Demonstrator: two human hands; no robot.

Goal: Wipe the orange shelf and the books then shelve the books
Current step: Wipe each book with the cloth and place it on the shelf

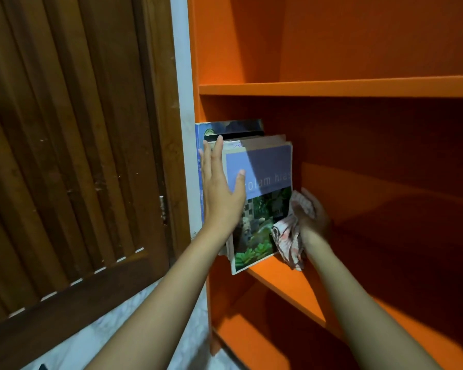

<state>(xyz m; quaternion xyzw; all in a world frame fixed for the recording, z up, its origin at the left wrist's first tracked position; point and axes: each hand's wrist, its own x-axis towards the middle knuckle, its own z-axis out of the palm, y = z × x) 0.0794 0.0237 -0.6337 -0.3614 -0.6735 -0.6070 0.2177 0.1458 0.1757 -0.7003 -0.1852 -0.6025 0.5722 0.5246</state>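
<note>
Patterned cloth (pixel 289 237) fills right hand (pixel 316 216); flat left hand (pixel 219 194) presses books (pixel 267 164).

We cannot read the start of the title on the front book (pixel 267 166) behind the left hand (pixel 219 193), the right hand (pixel 314 213) is blurred and partly behind the cloth (pixel 289 236), and the orange shelf (pixel 332 88) runs past the right edge.

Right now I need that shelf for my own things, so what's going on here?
A person is putting books into the orange shelf. The left hand lies flat, fingers straight, against the books, which stand at the left end of the middle board. The right hand grips a patterned cloth just right of the outermost book, low by the board. Whether it is wiping cannot be told.
</note>
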